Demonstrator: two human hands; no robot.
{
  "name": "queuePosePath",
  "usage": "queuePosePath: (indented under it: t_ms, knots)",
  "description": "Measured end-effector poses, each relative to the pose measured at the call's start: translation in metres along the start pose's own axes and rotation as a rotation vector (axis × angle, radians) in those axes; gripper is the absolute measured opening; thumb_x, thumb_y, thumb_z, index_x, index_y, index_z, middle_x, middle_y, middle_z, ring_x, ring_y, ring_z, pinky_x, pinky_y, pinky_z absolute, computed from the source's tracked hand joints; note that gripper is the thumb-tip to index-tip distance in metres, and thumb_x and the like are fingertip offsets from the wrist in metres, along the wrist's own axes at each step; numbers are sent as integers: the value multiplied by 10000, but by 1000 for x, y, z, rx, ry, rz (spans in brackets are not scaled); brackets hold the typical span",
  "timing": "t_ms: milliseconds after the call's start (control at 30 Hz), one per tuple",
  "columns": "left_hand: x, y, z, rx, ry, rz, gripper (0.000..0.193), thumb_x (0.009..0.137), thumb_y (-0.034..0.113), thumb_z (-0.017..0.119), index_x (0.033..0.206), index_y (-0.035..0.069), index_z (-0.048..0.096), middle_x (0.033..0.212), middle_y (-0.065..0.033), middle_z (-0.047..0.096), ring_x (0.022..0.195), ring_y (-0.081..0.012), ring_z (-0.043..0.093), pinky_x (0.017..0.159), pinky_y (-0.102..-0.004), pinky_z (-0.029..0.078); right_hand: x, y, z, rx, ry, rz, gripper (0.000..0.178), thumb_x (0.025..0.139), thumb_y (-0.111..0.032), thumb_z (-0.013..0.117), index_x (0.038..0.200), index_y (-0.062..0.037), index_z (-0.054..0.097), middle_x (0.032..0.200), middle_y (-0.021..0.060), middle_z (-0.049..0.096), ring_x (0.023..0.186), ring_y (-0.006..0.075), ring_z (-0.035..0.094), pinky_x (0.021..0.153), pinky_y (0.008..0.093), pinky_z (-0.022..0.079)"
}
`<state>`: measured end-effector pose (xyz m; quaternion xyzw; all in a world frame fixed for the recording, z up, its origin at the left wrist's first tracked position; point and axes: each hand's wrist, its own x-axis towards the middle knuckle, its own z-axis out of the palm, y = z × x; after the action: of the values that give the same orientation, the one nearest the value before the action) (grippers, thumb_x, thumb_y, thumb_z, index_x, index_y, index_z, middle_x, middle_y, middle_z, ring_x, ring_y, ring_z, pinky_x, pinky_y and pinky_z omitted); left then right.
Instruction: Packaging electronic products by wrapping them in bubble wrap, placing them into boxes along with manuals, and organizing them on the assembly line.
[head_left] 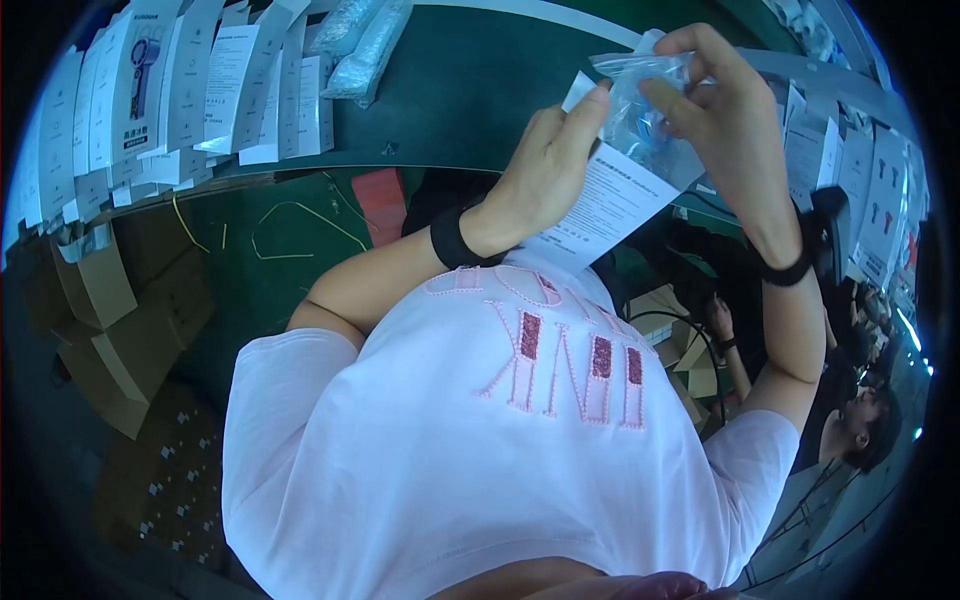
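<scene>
My left hand (pixel 545 170) grips a white printed carton (pixel 618 208) by its side, tilted in front of my chest. The carton's upper end has a raised flap beside my left fingers. At that end my right hand (pixel 730 115) pinches a clear plastic bag (pixel 640 105), with thumb and fingers closed on its upper part. What the bag contains is too blurred to make out. The lower part of the bag meets the carton's top; how far in it reaches I cannot tell.
White cartons (pixel 140 100) stand in rows on the green table (pixel 460 90) at the left, and more cartons (pixel 860 180) at the right. Bubble-wrapped packs (pixel 368 55) lie at the far edge. Brown cardboard boxes (pixel 110 310) sit at lower left. Another person (pixel 850 420) is at the right.
</scene>
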<state>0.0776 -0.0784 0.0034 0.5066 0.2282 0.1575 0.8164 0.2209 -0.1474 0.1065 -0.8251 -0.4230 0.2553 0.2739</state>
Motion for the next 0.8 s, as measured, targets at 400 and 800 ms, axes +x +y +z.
queuePosePath:
  t_ms: [400, 800]
  knots:
    - [-9, -16, 5, 23, -113, -45, 676, 997, 537, 285, 726, -14, 570, 611, -63, 543, 574, -111, 477, 589, -288, 402, 30, -5, -11, 69, -946, 272, 212, 854, -83, 624, 1002, 65, 660, 785, 86, 671, 706, 117, 661, 618, 223, 539]
    - [-11, -33, -27, -105, -219, 146, 958, 716, 245, 828, 1421, 64, 205, 1226, -208, 539, 1098, -243, 540, 911, -376, 451, -12, 24, -86, 100, -216, 39, 463, 890, -171, 608, 1325, -57, 497, 1080, 113, 651, 884, 182, 658, 792, 291, 549]
